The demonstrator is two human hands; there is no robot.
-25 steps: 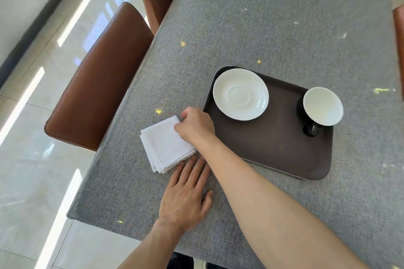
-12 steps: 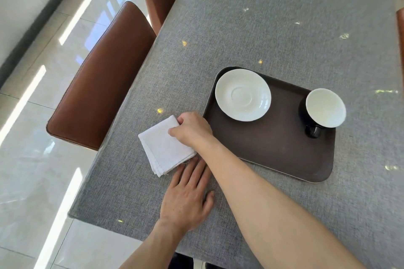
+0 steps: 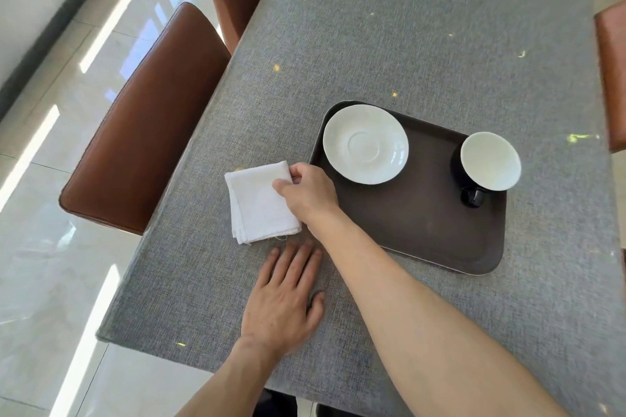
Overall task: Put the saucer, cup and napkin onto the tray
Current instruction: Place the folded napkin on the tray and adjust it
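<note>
A dark brown tray (image 3: 423,230) lies on the grey table. A white saucer (image 3: 365,143) sits in its far left corner. At the tray's right end stands a cup (image 3: 487,162), black outside and white inside. A folded white napkin (image 3: 257,210) lies on the table just left of the tray. My right hand (image 3: 308,195) pinches the napkin's right edge between thumb and fingers. My left hand (image 3: 288,298) rests flat on the table, fingers spread, just below the napkin and holding nothing.
Two brown leather chairs (image 3: 145,132) stand along the table's left side, and part of another (image 3: 613,78) shows at the right edge. The table's near edge (image 3: 152,345) runs close to my left wrist. Glossy tiled floor lies to the left.
My right hand has closed its thumb and fingers on the napkin's right edge, and the napkin has turned a little under it. My left hand has stayed flat.
</note>
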